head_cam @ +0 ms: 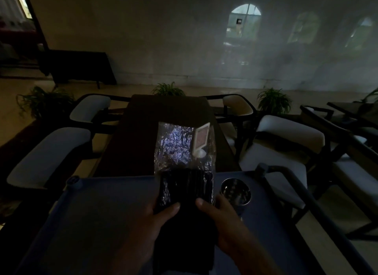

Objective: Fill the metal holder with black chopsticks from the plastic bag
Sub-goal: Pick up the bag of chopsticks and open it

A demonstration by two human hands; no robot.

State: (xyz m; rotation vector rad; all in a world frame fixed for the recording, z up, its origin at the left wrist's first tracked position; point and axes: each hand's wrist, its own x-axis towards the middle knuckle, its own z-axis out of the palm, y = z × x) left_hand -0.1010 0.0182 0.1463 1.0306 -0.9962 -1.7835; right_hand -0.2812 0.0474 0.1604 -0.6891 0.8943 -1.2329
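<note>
A crinkled clear plastic bag (176,147) full of black chopsticks (190,184) is held up over the blue cart top (98,209). My left hand (151,219) grips the bag's lower left side, thumb on its front. My right hand (221,215) grips the lower right side, thumb also on the front. The bag's upper part is empty and shiny. A round metal holder (235,190) stands on the cart just right of my right hand; I cannot tell what is inside it.
A dark dining table (143,135) lies beyond the cart, with a small white sign stand (201,140) on it. White-cushioned chairs (286,135) flank the table on both sides. The cart's handle bar (302,193) runs along the right. Potted plants stand on the floor behind.
</note>
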